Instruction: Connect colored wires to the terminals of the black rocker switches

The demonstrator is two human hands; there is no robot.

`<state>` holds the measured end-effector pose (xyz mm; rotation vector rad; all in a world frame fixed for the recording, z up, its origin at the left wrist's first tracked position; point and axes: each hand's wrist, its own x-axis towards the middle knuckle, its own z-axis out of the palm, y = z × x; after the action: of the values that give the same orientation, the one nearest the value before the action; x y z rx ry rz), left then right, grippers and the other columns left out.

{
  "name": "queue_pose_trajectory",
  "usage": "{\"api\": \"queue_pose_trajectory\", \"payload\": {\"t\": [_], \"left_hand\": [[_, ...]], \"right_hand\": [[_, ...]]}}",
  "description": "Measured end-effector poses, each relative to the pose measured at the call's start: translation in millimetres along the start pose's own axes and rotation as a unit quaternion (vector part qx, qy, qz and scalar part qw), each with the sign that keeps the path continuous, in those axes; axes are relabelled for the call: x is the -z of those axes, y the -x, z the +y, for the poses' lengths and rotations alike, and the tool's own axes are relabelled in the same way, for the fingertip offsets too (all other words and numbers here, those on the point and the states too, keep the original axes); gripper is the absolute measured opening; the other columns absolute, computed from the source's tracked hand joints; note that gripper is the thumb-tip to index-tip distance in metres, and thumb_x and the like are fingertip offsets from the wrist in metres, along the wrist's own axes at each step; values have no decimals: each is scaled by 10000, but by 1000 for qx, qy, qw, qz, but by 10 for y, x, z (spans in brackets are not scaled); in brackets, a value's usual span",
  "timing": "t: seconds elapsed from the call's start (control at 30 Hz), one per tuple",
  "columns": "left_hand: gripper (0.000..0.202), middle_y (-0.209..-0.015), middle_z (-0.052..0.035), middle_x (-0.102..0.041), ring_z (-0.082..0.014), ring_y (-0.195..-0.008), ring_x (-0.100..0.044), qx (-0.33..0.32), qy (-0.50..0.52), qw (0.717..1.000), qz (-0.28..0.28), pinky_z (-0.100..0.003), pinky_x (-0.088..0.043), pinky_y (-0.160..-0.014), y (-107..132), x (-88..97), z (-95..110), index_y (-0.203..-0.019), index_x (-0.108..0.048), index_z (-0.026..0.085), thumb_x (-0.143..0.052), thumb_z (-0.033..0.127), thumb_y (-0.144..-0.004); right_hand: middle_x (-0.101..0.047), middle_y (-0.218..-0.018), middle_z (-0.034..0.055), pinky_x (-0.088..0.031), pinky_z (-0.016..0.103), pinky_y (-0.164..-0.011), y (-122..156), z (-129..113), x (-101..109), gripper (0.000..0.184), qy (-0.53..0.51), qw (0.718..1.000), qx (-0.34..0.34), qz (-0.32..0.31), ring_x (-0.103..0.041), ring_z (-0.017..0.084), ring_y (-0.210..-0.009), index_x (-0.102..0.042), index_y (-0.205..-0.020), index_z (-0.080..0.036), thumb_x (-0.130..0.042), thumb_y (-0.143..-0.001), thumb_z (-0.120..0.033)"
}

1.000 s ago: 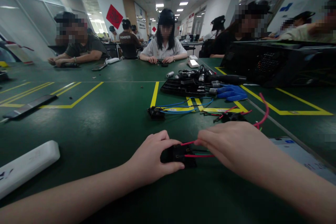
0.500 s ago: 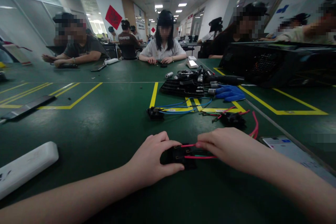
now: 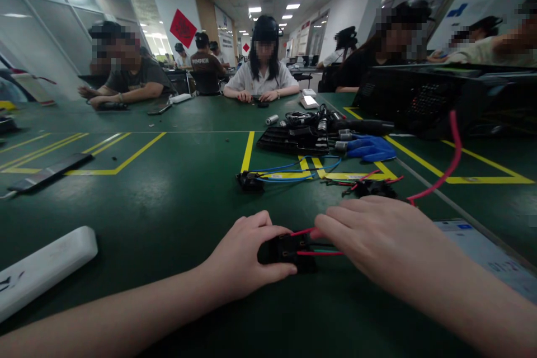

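Between the thumb and fingers of my left hand [image 3: 251,251] sits a small black connector block [image 3: 289,249], held low over the green table [image 3: 168,235]. Red and green wires run out of its right side. My right hand [image 3: 364,235] pinches a red wire [image 3: 302,231] close to the block; the fingertips partly cover it. A red length [image 3: 451,162] loops up behind my right hand. Beyond lie a black block with blue wires [image 3: 250,180] and a black cluster with red wires [image 3: 375,189].
A black slotted part [image 3: 289,140], cables and a blue glove [image 3: 369,148] are heaped ahead. A phone [image 3: 482,246] lies at right, a white power bank-like bar [image 3: 50,268] at left. A large black case [image 3: 403,100] stands far right. Several people sit around.
The back of my right hand has turned and risen slightly, fingers still on the red wire. The wire's loose length has swung up and to the right. My left hand has barely moved.
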<state>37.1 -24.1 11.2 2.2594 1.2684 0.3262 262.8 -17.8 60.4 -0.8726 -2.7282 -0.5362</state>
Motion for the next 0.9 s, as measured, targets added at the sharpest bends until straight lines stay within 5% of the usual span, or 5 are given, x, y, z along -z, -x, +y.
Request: {"api": "queue_pose_trajectory", "payload": {"t": [0.23, 0.43, 0.6, 0.8, 0.9], "left_hand": [[428, -1001, -32, -573, -242, -939, -568, 12, 2, 1000, -16, -382, -446, -817, 2, 30, 24, -1198, -668, 267, -743, 421, -805], [442, -1018, -43, -574, -248, -945, -573, 14, 1, 1000, -19, -394, -458, -822, 0, 45, 29, -1217, -660, 249, -735, 406, -811], [444, -1031, -44, -582, -247, -952, -574, 11, 4, 1000, -16, -395, -462, -830, 4, 29, 14, -1219, -658, 258, -734, 417, -812], [448, -1022, -40, -581, -247, -952, -573, 14, 4, 1000, -19, -392, -461, -824, 9, 31, 24, -1215, -663, 256, -739, 424, -807], [451, -1012, -37, -574, -246, -948, -571, 18, 7, 1000, -22, -392, -456, -827, 7, 36, 28, -1214, -665, 260, -739, 436, -806]], "right_hand": [[-625, -599, -29, -339, 287, -531, 10, 28, -34, 179, 0, 1000, -1, 14, -563, 155, -516, -584, -714, -228, -638, -764, -65], [-713, -670, 8, -336, 292, -513, -6, 138, -193, 162, -41, 979, -91, -180, -669, 183, -594, -655, -739, -221, -587, -877, -170], [-721, -675, -27, -351, 259, -496, -13, 142, -241, 212, -88, 964, -92, -232, -659, 156, -565, -689, -742, -249, -565, -908, -203], [-714, -681, -1, -331, 289, -512, -8, 165, -215, 187, -70, 968, -94, -222, -660, 197, -592, -651, -749, -231, -562, -910, -194], [-686, -666, 3, -333, 293, -526, 5, 144, -159, 151, -43, 989, -57, -132, -632, 189, -577, -613, -743, -221, -584, -880, -164]]}}
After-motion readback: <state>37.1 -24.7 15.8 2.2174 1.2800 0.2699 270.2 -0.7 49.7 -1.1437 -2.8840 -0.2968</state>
